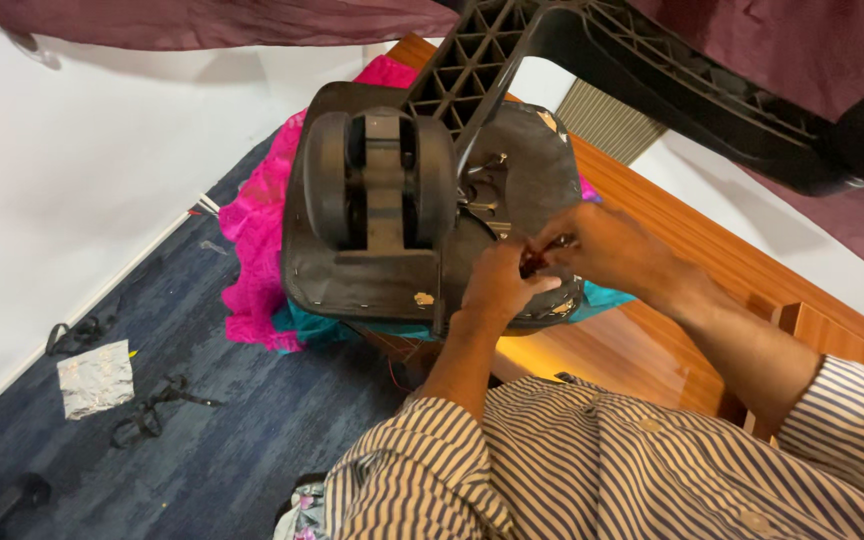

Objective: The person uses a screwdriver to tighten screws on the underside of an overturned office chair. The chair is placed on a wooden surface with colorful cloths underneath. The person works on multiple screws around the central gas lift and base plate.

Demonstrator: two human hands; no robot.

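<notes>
caster wheel (pixel 380 180) blocks left, chair leg (pixel 652 70) overhead, carpet (pixel 202 420) open

**One foil wrapper on the floor, no screens or signs**

From where the left hand (pixel 497 285) and right hand (pixel 602 245) pinch together at a small dark part (pixel 535 263), the only packaging lies well off to the left and lower down. It is a crumpled silver foil wrapper (pixel 95 378), roughly square, flattened open on the blue carpet (pixel 252 420) near the white wall (pixel 72 180). It is too creased to show any print. A small tan patch (pixel 423 298) sits just left of the grip; whether it is a label cannot be told.
</notes>
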